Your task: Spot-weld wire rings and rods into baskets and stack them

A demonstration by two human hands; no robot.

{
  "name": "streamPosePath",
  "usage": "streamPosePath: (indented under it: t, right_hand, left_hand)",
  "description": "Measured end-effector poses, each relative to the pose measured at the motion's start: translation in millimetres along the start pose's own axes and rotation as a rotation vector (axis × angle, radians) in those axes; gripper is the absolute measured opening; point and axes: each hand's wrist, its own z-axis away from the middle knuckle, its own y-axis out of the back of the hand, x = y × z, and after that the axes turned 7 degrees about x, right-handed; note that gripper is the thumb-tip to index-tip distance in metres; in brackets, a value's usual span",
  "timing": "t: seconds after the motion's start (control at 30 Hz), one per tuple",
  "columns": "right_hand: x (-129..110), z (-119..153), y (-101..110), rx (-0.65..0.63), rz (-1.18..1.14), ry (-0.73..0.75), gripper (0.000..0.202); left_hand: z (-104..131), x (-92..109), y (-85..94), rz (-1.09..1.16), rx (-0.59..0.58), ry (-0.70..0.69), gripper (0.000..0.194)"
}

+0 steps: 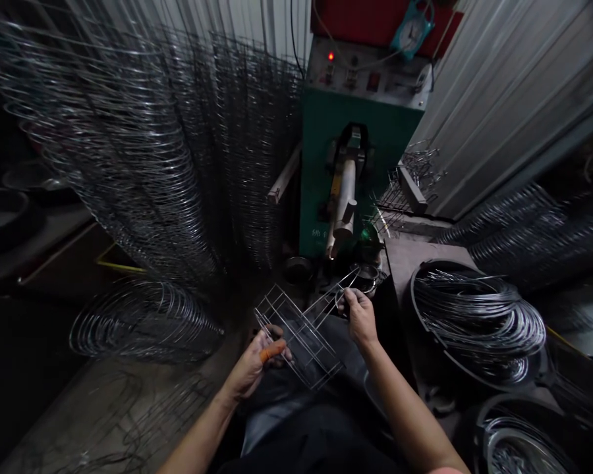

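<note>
My left hand (264,355), with an orange cover on one finger, is closed on the lower left side of a wire rack (299,332). The rack is a thin, shiny grid frame, held tilted above my lap. A narrower arm of parallel wires runs from it up to the right. Beside that arm, my right hand (359,316) pinches a thin curved wire (337,299) between thumb and fingers. Whether this curved wire is joined to the rack I cannot tell. Just beyond the hands is a green machine (321,151) with a thick metal arm (346,187) pointing toward me.
Tall stacks of wire rings (153,158) stand at the left, with a lower ring bundle (138,322) on the floor. On the right, a round tub (427,322) holds wire hoops, with another tub (481,421) nearer me. A teal clock (414,29) hangs above the machine.
</note>
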Motion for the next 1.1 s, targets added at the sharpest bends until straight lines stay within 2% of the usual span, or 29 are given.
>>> streamPosePath:
  t: [0.23,0.4,0.57,0.8,0.93,1.03,1.1]
  right_hand:
    - [1.5,-26.9,-8.9,-0.012,-0.015,-0.08,0.034]
    - [3.9,-50.3,-18.2,-0.029,-0.09,-0.099,0.032]
    - [0.3,-66.2,-23.3,-0.013,-0.069,-0.09,0.033]
    - [-0.3,-84.7,-26.0,-0.022,-0.03,-0.114,0.033]
    - [-4.2,-67.9,-7.0,-0.105,0.05,-0.104,0.037]
    - [-3.5,-32.6,17.8,-0.336,0.215,-0.121,0.037]
    - [1.0,-9.7,30.8,-0.474,0.344,-0.083,0.032]
  left_hand:
    - [-10.7,18.2,-9.9,0.044,0.024,0.009,0.038]
    - [-25.0,28.2,-13.6,0.087,0.051,-0.013,0.038]
    - [-37.0,37.2,-19.5,0.096,0.055,-0.035,0.033]
    - [-40.7,42.8,-27.0,0.097,0.075,-0.024,0.032]
    - [-39.0,36.4,-30.0,0.121,0.115,-0.065,0.037]
    - [-36.5,29.5,-34.4,0.143,0.136,-0.103,0.041]
    - [-34.6,25.9,-37.8,0.151,0.141,-0.127,0.043]
